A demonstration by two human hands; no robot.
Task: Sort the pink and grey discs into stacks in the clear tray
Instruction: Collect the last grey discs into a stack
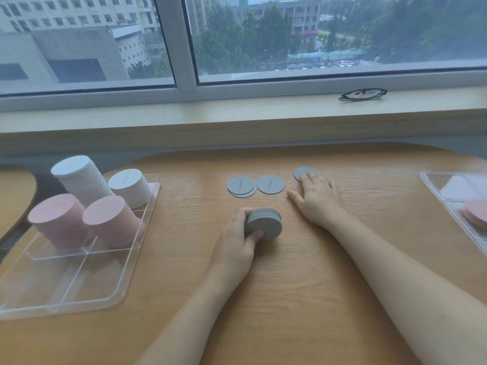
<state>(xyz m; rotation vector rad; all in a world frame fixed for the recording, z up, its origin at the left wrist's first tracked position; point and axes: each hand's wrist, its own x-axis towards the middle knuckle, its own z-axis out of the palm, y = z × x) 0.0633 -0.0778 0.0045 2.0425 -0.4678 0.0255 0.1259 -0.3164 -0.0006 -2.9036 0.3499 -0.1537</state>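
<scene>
You sit at a wooden table [290, 285] under a wide window [263, 35] that looks on buildings and trees. On the sill lies a pair of dark glasses [363, 94].

Your left hand [237, 241] grips a small pile of grey discs [264, 222] near the middle of the table. The fingers and the thumb are curled round the edge of the pile, and the pile is tilted, with its lower edge on the wood.

Your right hand [316, 196] lies flat with the fingers spread. The fingertips press on one grey disc [303, 172] further back on the table. It pinches nothing.

Between the two hands, toward the window, lie more loose grey discs: two that overlap [241, 187] and one single disc [270, 184] just beside them.

The clear tray [87, 272] is at the left side of the table, well apart from your hands. In its back compartments stand two pink stacks [79, 217] in front and two pale grey stacks [105, 180] behind them. The tall pale stack leans a little. The front compartments hold no discs.

At the right edge you see a second clear box [448, 191] with some pink discs [477, 212] inside.
</scene>
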